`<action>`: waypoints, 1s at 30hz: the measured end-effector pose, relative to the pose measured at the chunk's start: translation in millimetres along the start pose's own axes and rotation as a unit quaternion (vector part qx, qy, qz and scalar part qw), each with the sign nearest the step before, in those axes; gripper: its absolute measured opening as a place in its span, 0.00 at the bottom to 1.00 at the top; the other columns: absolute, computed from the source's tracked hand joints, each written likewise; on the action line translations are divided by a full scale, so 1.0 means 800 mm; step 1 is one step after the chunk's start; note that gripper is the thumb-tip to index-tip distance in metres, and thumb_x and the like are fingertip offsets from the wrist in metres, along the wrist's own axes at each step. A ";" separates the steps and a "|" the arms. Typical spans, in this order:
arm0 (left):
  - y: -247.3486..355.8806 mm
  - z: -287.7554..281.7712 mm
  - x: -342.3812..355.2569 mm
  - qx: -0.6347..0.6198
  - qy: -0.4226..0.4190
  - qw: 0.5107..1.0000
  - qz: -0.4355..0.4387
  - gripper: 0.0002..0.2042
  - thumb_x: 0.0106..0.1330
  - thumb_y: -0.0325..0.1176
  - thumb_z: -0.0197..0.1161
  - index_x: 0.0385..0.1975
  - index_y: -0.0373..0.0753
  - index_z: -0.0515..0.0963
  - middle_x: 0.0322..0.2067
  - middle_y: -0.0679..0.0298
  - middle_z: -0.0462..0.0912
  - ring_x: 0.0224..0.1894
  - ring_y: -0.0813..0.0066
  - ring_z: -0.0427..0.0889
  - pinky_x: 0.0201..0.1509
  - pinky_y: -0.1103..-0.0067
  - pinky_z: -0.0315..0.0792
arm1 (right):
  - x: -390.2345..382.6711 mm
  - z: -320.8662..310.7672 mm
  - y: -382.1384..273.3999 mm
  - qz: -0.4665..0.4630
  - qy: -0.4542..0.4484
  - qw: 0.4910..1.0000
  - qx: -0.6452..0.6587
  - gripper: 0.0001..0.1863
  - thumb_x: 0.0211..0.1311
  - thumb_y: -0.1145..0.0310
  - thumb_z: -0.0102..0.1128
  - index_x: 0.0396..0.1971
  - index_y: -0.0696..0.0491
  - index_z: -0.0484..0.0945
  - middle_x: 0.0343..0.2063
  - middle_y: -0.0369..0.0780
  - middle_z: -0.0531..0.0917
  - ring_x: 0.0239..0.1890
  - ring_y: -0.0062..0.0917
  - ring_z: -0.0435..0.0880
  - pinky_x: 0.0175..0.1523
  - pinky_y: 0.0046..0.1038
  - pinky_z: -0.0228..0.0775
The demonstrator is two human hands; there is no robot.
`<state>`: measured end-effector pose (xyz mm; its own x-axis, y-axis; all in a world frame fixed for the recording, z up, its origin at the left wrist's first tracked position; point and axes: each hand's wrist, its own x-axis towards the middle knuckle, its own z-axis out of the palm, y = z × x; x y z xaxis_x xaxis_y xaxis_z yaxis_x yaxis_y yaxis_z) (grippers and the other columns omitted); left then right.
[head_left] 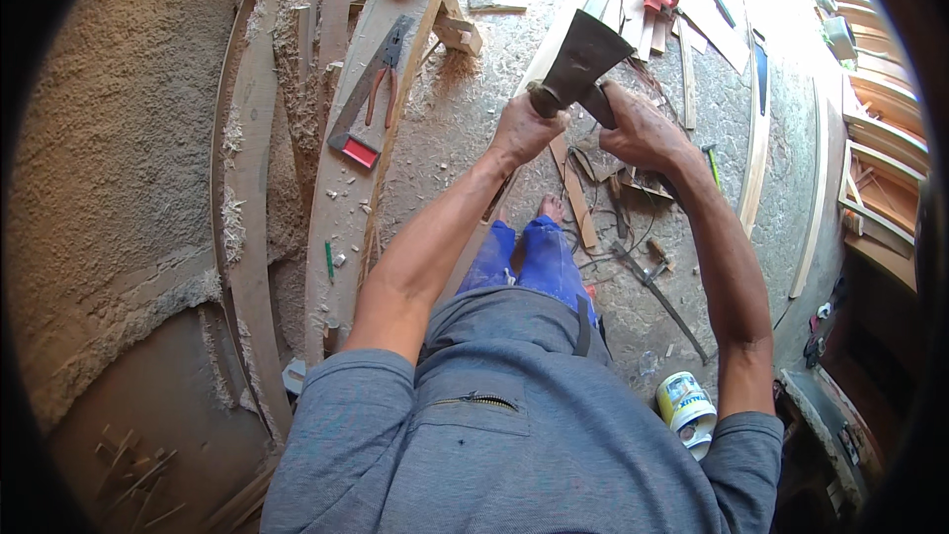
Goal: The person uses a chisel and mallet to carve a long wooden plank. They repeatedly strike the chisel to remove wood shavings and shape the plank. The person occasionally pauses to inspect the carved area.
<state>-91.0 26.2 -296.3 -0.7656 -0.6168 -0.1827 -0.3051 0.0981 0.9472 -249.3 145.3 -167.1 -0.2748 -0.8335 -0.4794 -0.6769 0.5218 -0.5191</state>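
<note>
Hatchet head (583,57) grasped by left hand (526,129); right hand (641,131) clenched on its handle; tin can (686,405) on floor.

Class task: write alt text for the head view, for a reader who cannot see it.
Seen from above, a person's left hand and right hand grip a hatchet, its broad blade pointing away. Beside them a plank carries pliers, a square and wood shavings. A tin stands on the floor.

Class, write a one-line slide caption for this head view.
Both hands, left hand and right hand, grip a hatchet above a shavings-strewn workshop floor.
</note>
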 end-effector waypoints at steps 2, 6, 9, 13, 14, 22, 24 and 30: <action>0.025 -0.007 -0.035 -0.039 0.021 0.998 0.036 0.11 0.60 0.37 0.75 0.31 0.35 0.83 0.26 0.69 0.84 0.31 0.84 0.78 0.36 0.77 0.76 | -0.026 0.004 0.013 -0.007 0.042 0.998 0.038 0.27 0.54 0.71 0.58 0.56 0.60 0.67 0.37 0.59 0.83 0.37 0.53 0.84 0.50 0.46 0.77; 0.054 -0.035 -0.123 0.022 -0.087 0.985 0.151 0.10 0.60 0.32 0.76 0.29 0.35 0.81 0.25 0.65 0.83 0.27 0.79 0.81 0.34 0.77 0.76 | -0.086 0.046 0.018 0.056 0.097 0.938 0.329 0.31 0.57 0.66 0.62 0.60 0.59 0.66 0.34 0.53 0.83 0.32 0.41 0.84 0.44 0.43 0.77; 0.073 -0.050 -0.158 0.030 -0.113 0.980 0.163 0.09 0.61 0.30 0.75 0.26 0.37 0.79 0.23 0.65 0.81 0.26 0.78 0.81 0.32 0.77 0.76 | -0.108 0.118 0.046 0.080 0.193 0.917 0.339 0.27 0.58 0.65 0.62 0.56 0.61 0.70 0.34 0.52 0.84 0.31 0.37 0.85 0.39 0.40 0.77; 0.060 -0.072 -0.124 -0.010 0.022 0.994 0.103 0.10 0.58 0.32 0.76 0.26 0.36 0.79 0.20 0.64 0.81 0.23 0.71 0.82 0.34 0.76 0.77 | -0.143 0.160 0.028 0.181 0.138 0.906 0.356 0.25 0.59 0.64 0.63 0.53 0.60 0.69 0.31 0.50 0.84 0.26 0.34 0.85 0.34 0.37 0.77; 0.074 -0.069 -0.121 0.008 0.032 0.986 0.166 0.11 0.58 0.34 0.75 0.29 0.35 0.80 0.19 0.64 0.81 0.22 0.71 0.81 0.33 0.74 0.77 | -0.153 0.171 0.017 0.163 0.180 0.899 0.364 0.26 0.60 0.62 0.65 0.53 0.59 0.68 0.27 0.46 0.83 0.22 0.28 0.83 0.27 0.34 0.76; 0.079 -0.071 -0.165 0.071 0.015 0.971 0.226 0.11 0.57 0.33 0.75 0.28 0.37 0.79 0.22 0.64 0.80 0.24 0.68 0.83 0.33 0.73 0.78 | -0.193 0.213 -0.018 0.193 0.130 0.873 0.429 0.26 0.58 0.67 0.64 0.54 0.59 0.67 0.22 0.41 0.79 0.18 0.25 0.81 0.21 0.31 0.76; 0.076 -0.072 -0.173 0.134 0.022 0.951 0.279 0.11 0.58 0.33 0.75 0.28 0.38 0.78 0.24 0.64 0.80 0.25 0.66 0.83 0.33 0.73 0.77 | -0.196 0.227 -0.020 0.165 0.145 0.874 0.433 0.26 0.58 0.67 0.65 0.54 0.59 0.68 0.24 0.42 0.80 0.18 0.25 0.81 0.21 0.31 0.76; 0.029 -0.063 -0.191 0.092 0.042 0.963 0.251 0.10 0.58 0.33 0.74 0.29 0.39 0.78 0.27 0.63 0.79 0.28 0.66 0.82 0.33 0.73 0.75 | -0.210 0.220 -0.048 0.102 0.163 0.916 0.353 0.30 0.56 0.68 0.65 0.57 0.63 0.68 0.38 0.54 0.80 0.33 0.39 0.84 0.40 0.38 0.78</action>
<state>47.7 83.7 -233.2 -0.7971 -0.5154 0.3146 -0.0103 0.5325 0.8464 -57.1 297.7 -191.0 -0.6136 -0.6557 -0.4399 -0.0101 0.5636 -0.8260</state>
